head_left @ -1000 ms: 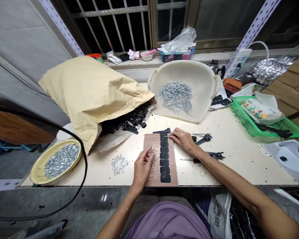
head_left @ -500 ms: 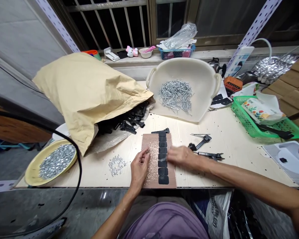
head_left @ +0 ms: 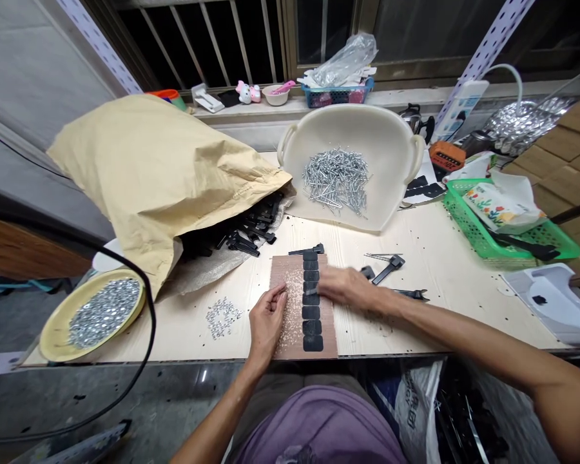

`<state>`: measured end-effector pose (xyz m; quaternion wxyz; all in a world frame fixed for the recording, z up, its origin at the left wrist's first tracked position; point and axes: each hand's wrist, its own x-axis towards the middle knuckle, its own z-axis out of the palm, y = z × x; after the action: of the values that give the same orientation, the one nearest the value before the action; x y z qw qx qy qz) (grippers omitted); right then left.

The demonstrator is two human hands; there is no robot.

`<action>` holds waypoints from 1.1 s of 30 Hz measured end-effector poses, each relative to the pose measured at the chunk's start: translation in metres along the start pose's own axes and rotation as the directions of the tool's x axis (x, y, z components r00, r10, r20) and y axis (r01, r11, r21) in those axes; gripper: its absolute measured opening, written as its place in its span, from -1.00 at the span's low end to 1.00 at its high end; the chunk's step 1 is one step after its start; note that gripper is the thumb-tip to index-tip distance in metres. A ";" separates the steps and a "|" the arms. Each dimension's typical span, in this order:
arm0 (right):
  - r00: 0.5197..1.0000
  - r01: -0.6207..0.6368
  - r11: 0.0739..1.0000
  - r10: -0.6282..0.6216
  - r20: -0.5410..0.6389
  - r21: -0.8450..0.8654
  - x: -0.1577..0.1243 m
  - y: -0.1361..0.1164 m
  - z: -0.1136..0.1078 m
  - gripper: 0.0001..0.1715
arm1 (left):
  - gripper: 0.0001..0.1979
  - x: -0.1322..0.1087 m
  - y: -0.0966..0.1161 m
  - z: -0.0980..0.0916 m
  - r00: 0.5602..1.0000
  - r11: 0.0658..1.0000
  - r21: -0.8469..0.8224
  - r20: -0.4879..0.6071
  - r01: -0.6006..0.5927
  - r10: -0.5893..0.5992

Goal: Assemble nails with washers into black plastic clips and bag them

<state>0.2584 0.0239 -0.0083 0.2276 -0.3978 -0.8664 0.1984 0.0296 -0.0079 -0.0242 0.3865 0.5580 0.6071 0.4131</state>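
A brown board (head_left: 329, 322) lies at the table's front edge, with a column of black rounded pads (head_left: 312, 327) down its right side and many pale specks to their left. Over the board's left edge rests my left hand (head_left: 265, 319), thumb and fingertips pinched together; what they hold, if anything, is too small to name. My right hand (head_left: 345, 288) is blurred, its fingers curled in at the right side of the pads. A shiny clear strip shows on the pads near those fingertips. Just past the board's top end lies a black plastic clip-like piece (head_left: 307, 249).
Left are a yellow bowl (head_left: 53, 338) of small metal pieces, a scatter of tiny clear bits (head_left: 222, 317) and a paper sack (head_left: 174, 161) spilling black parts. Behind stands a white basin (head_left: 386, 161) of metal pins. Right are black tools (head_left: 389, 269) and a green basket (head_left: 568, 248).
The whole view has shifted slightly. My right hand has moved a little along the pads, away from me, still curled. My left hand keeps its pinch at the board's left edge.
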 end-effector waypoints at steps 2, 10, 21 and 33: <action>1.000 -0.011 0.998 0.011 0.002 -0.069 0.008 0.007 -0.004 -0.67 | -0.67 0.000 0.000 0.000 1.000 1.000 0.002 0.000 -0.009 0.009; 0.999 0.035 0.981 -0.028 0.037 -0.190 0.006 0.004 0.003 -0.61 | -0.69 -0.001 -0.001 0.000 1.000 0.999 -0.028 -0.010 -0.021 0.021; 0.989 -0.094 0.966 0.118 0.089 -0.242 -0.045 0.007 -0.048 -0.69 | -0.74 -0.001 -0.001 0.000 0.999 0.999 -0.023 -0.012 -0.044 0.044; 0.986 0.059 0.901 0.013 0.163 -0.430 0.121 0.044 0.003 -0.77 | -0.75 -0.023 -0.010 -0.073 0.963 0.967 0.207 -0.190 -0.150 0.190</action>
<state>0.2130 0.1449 -0.0053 0.0645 -0.4107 -0.9090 0.0297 -0.0402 -0.0363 -0.0069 0.2286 0.5965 0.6305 0.4409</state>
